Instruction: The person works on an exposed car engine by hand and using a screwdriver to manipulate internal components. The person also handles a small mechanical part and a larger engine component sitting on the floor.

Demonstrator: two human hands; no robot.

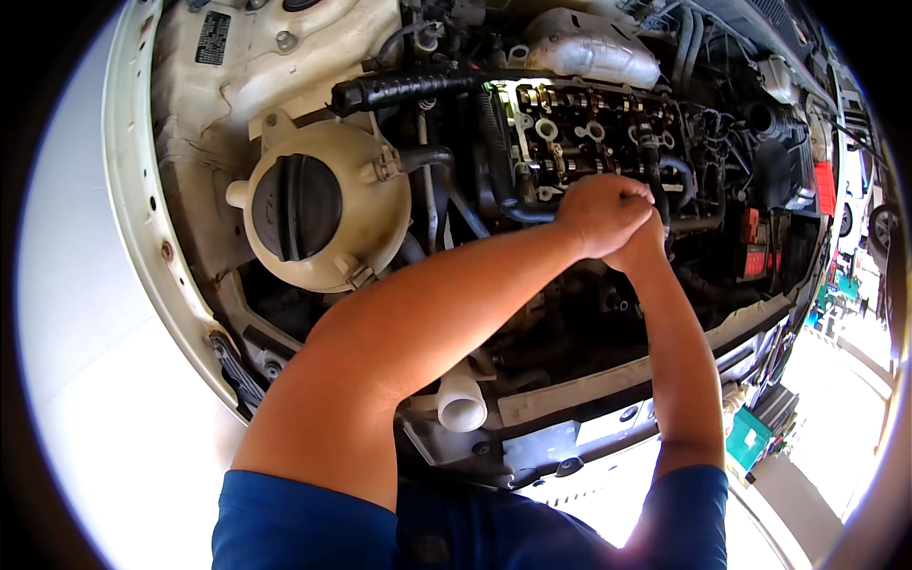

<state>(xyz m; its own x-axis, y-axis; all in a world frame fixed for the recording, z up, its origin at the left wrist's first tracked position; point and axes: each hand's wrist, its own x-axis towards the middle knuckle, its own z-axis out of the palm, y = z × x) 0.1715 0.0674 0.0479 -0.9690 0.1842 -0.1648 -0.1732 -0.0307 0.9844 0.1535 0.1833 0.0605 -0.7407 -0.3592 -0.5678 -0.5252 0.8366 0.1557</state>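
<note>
The engine top (pixel 594 131) is glossy metal, the reservoir (pixel 369 211) smooth plastic, the sleeves (pixel 302 521) matt cloth.

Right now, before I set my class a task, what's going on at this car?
A person is working over an engine with its top uncovered. The left hand is curled against the right hand near the engine's front edge; whatever they may be gripping is hidden. To the left, a pale plastic reservoir has its black cap in place.
</note>
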